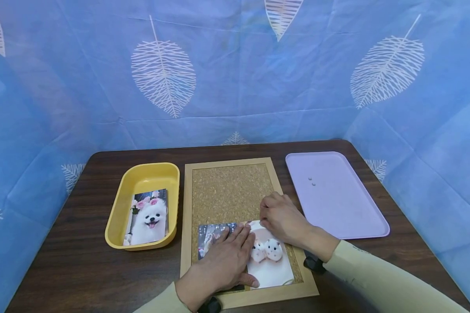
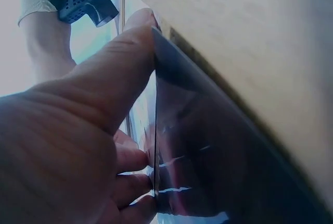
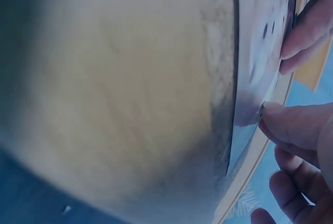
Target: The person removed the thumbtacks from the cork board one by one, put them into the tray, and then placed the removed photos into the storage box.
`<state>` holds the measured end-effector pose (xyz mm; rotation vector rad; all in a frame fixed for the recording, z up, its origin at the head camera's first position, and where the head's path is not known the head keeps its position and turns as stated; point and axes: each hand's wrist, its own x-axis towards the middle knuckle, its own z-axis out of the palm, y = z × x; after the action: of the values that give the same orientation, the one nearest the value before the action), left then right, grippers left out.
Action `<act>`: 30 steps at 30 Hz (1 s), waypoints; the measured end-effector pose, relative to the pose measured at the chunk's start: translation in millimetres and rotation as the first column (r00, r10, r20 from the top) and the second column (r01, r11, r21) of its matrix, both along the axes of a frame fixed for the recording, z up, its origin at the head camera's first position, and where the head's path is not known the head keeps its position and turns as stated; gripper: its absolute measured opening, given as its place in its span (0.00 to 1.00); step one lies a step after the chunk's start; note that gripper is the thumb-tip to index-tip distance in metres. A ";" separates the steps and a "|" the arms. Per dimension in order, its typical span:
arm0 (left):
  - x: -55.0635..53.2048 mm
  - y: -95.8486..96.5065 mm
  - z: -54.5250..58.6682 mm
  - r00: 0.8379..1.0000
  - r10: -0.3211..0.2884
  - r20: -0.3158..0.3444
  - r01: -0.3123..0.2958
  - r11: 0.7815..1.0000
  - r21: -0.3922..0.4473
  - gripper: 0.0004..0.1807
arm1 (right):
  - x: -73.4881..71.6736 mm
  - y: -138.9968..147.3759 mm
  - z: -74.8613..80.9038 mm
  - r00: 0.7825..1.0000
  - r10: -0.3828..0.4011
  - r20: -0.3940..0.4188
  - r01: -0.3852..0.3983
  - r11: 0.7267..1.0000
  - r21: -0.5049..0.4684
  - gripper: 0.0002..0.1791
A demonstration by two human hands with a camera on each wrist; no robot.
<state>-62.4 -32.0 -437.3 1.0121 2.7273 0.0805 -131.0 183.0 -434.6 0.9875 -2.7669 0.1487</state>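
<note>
A framed cork board (image 1: 231, 191) lies on the table with two photos side by side on its near part. My left hand (image 1: 229, 256) lies spread over the left photo (image 1: 211, 232), a dark picture mostly hidden, its fingertips and thumb reaching onto the photo of two hamsters (image 1: 272, 269). At the top edge of the hamster photo, my right hand (image 1: 283, 219) has thumb and forefinger together. In the right wrist view, a tiny thumbtack (image 3: 261, 108) shows at the thumb tip, mostly hidden by the fingers.
A yellow tray (image 1: 113, 221) at the left holds photos, a white dog picture (image 1: 150, 221) on top. On the right lies a lilac tray (image 1: 348, 208) with two tiny silvery tacks (image 1: 311, 181). Blue leaf-patterned cloth (image 1: 235, 87) hangs around the table.
</note>
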 end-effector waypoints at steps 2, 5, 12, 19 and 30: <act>0.0 0.0 0.2 1.000 -0.001 -0.003 0.001 1.000 0.003 0.61 | -0.1 -0.6 -0.5 1.000 0.009 -0.020 -0.008 1.000 0.026 0.07; -0.5 0.1 0.4 1.000 -0.004 -0.002 0.004 1.000 0.006 0.61 | -0.3 -0.8 -1.4 0.998 0.028 -0.050 -0.025 0.998 0.060 0.06; -1.7 0.1 0.1 1.000 -0.009 0.016 0.009 1.000 0.008 0.61 | -2.0 -0.8 -1.7 0.994 0.069 -0.086 -0.062 0.994 0.092 0.06; -1.2 -0.2 1.5 1.000 -0.009 0.018 0.009 1.000 -0.001 0.61 | -3.1 1.1 -2.5 0.989 0.114 -0.098 -0.103 0.988 0.111 0.06; -1.2 -0.9 0.8 1.000 -0.016 0.000 0.016 1.000 -0.003 0.62 | -3.7 3.0 -2.7 0.980 0.154 -0.127 -0.129 0.974 0.188 0.07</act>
<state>-63.6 -32.9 -436.5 1.0332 2.7182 0.0743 -134.7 186.0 -437.4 1.1911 -2.6155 -0.1473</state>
